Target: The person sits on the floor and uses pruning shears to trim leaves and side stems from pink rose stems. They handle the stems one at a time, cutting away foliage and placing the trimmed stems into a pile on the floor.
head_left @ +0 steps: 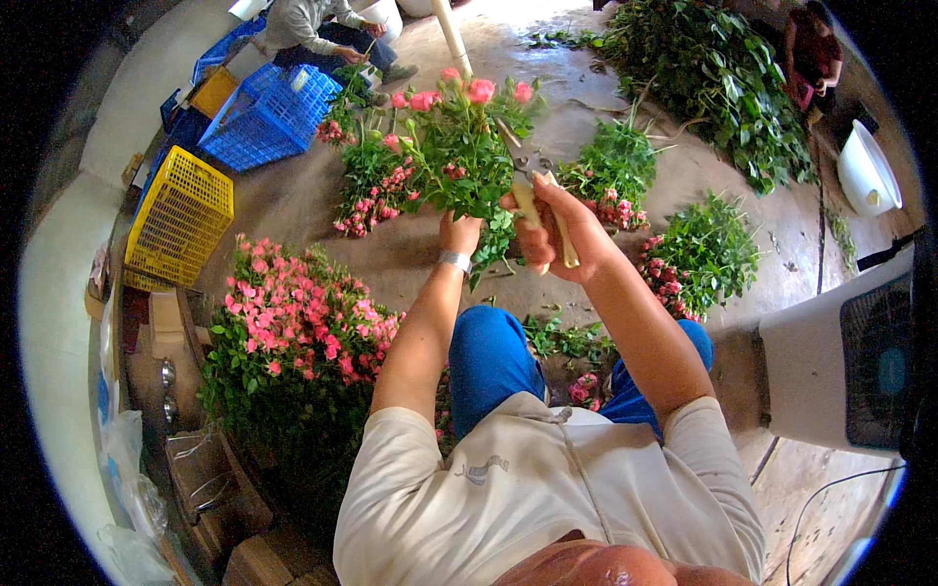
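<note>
My left hand (461,232) is closed around the stems of a leafy bunch of pink roses (459,146), held upright in front of me. A silver band circles that wrist. In my right hand (567,227) is a pair of scissors (526,186) with cream handles; its metal blades point up and left, beside the bunch's foliage. The blades appear parted. Leaves hide most of my left fingers. To my left stands a large mass of pink roses (293,313). Smaller rose bunches lie on the floor, one by my right knee (708,259) and another beyond my right hand (611,171).
A yellow crate (181,217) and a blue crate (264,115) stand at the left. Cut greenery (703,78) is heaped at the far right, near a white basin (866,174). A white appliance (831,361) stands close on my right. Two other people sit farther off.
</note>
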`<action>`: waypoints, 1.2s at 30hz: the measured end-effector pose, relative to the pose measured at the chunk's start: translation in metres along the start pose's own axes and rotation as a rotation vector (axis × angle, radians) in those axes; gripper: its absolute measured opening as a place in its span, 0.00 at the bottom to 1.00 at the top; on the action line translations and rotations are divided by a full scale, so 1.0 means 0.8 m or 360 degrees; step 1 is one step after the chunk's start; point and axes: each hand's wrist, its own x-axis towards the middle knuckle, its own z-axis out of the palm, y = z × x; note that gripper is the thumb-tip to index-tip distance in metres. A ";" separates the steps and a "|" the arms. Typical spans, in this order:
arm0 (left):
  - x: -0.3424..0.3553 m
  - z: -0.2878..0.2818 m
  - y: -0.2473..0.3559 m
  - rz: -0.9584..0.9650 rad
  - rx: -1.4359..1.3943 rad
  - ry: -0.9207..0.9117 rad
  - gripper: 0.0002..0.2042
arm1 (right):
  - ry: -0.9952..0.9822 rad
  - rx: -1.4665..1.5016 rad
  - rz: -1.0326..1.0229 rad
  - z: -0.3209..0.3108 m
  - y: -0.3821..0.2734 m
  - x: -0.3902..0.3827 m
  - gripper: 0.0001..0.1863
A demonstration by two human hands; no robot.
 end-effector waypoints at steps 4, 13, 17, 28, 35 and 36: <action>0.001 0.006 -0.035 -0.0089 -0.0053 -0.0084 0.11 | 0.0297 -0.0328 0.0024 0.037 0.003 -0.006 0.26; -0.003 0.009 -0.026 0.0005 -0.0047 -0.0131 0.10 | 0.0427 -0.0495 -0.0014 0.048 -0.014 0.006 0.26; -0.002 0.015 -0.036 -0.0122 0.0049 -0.0143 0.11 | 0.0273 -0.0416 0.0033 0.025 -0.017 0.006 0.27; 0.003 0.017 -0.055 -0.0098 0.0066 -0.0138 0.12 | 0.0227 -0.0332 0.0185 0.025 0.005 -0.018 0.28; -0.004 0.008 -0.025 0.0052 -0.0025 -0.0073 0.11 | 0.0323 -0.0315 0.0246 0.025 0.004 -0.008 0.27; -0.003 0.009 -0.024 0.0054 -0.0041 -0.0110 0.11 | 0.0160 -0.0206 0.0247 0.012 0.004 -0.006 0.27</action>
